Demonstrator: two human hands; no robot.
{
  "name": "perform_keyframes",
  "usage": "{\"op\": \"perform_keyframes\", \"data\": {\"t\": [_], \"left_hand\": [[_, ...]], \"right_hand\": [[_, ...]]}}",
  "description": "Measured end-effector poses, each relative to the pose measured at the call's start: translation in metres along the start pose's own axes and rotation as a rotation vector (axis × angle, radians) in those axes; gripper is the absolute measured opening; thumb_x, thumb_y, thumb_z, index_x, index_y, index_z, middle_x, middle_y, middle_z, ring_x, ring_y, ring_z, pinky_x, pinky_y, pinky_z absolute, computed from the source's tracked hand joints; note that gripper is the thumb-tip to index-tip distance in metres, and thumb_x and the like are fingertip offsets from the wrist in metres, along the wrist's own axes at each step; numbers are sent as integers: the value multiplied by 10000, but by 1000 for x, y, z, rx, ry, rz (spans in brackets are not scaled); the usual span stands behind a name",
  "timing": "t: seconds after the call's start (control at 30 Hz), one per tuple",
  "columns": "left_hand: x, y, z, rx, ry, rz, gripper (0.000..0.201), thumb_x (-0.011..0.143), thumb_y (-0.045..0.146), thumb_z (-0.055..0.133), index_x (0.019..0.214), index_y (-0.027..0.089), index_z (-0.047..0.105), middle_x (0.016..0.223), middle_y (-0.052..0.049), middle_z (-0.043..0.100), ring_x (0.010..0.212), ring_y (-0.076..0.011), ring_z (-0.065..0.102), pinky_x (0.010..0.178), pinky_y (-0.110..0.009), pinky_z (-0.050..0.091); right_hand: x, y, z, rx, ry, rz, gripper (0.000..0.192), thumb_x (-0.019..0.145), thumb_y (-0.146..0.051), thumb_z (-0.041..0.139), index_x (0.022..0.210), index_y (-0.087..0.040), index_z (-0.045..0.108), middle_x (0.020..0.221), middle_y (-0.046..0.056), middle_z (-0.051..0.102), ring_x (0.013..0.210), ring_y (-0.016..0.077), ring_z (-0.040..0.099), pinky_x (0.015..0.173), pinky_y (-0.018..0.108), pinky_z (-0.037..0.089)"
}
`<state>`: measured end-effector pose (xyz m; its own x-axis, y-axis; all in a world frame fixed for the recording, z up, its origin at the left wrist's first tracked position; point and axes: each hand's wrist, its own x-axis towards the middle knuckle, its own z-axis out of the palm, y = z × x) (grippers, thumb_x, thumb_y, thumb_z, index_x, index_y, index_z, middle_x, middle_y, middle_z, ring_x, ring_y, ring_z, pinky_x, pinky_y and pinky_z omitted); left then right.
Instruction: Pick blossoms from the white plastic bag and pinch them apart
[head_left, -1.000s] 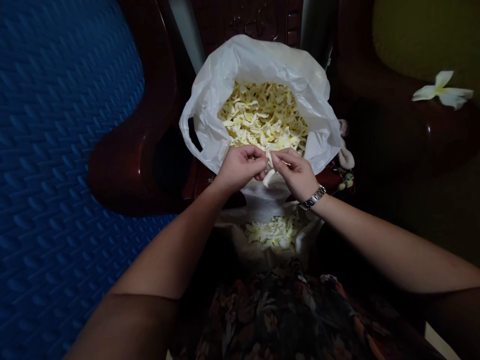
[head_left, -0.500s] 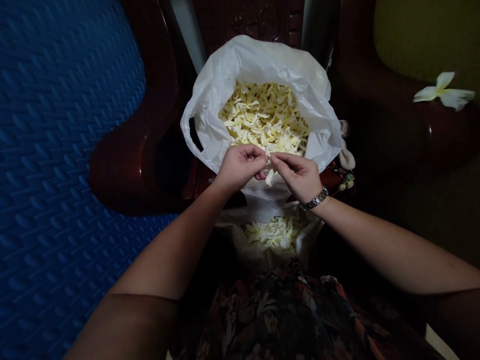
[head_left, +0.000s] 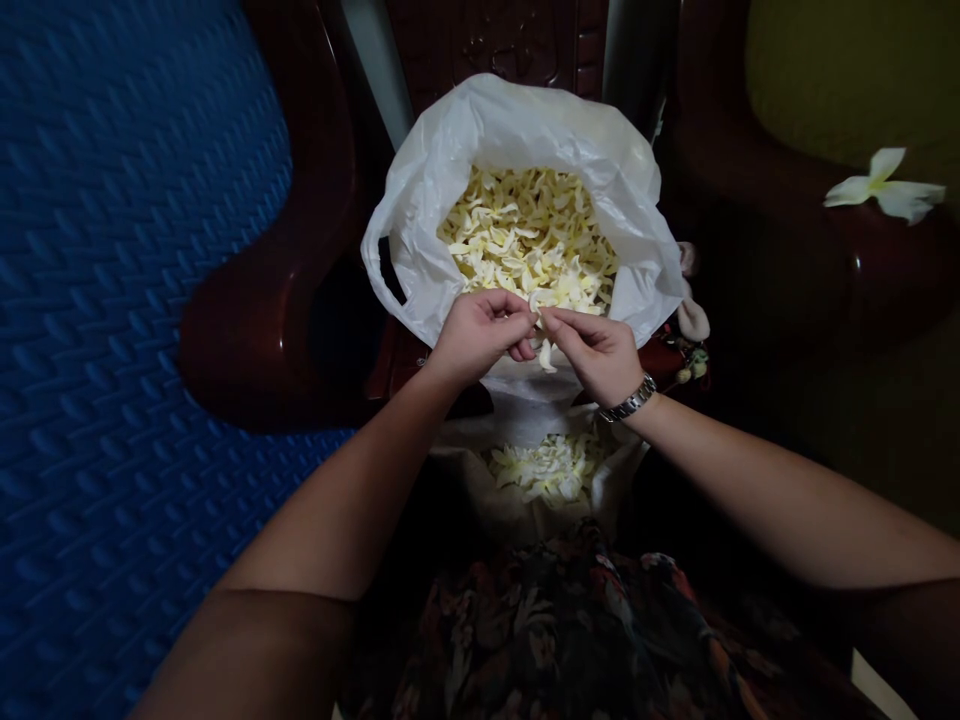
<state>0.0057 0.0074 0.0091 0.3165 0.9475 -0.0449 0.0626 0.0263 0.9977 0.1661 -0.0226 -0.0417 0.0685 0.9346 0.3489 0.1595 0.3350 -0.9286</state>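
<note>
Between my two hands is a small pale flower (head_left: 547, 357), its white petals hanging below the fingertips. My left hand (head_left: 487, 335) pinches it from the left with thumb and forefinger. My right hand (head_left: 596, 350), with a metal watch (head_left: 631, 398) on the wrist, pinches it from the other side, the fingertips almost meeting. The hands are over the near rim of a white plastic bag (head_left: 525, 125) filled with cream-yellow petals (head_left: 532, 235). Closer to my lap, a second whitish bag (head_left: 499, 500) holds whiter flowers (head_left: 551, 468).
A single white flower (head_left: 889, 188) lies on the dark wooden armrest (head_left: 896, 250) at the right. Another curved wooden armrest (head_left: 247, 320) stands at the left, over a blue textured mat (head_left: 112, 350). Small trinkets (head_left: 694, 365) hang beside the bag's right side.
The hanging petal between my fingers has shifted slightly to the right. Both hands keep nearly the same place and pinch.
</note>
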Motion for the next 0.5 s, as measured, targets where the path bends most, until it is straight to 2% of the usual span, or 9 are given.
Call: {"op": "perform_keyframes", "data": {"t": [0.2, 0.5], "left_hand": [[-1, -1, 0, 2, -10, 5, 115, 814, 90, 639, 714, 139, 608, 518, 23, 633, 444, -72, 605, 501, -171, 507], [0, 0, 0, -11, -19, -5, 99, 819, 80, 623, 733, 129, 613, 508, 19, 644, 447, -79, 613, 506, -170, 518]], "right_hand": [[1, 1, -2, -22, 5, -29, 300, 882, -507, 679, 945, -255, 828, 1000, 38, 817, 929, 239, 768, 889, 426, 618], [1, -1, -2, -33, 2, -29, 313, 874, -510, 685, 953, -242, 828, 993, 40, 817, 931, 241, 768, 905, 426, 614]]}}
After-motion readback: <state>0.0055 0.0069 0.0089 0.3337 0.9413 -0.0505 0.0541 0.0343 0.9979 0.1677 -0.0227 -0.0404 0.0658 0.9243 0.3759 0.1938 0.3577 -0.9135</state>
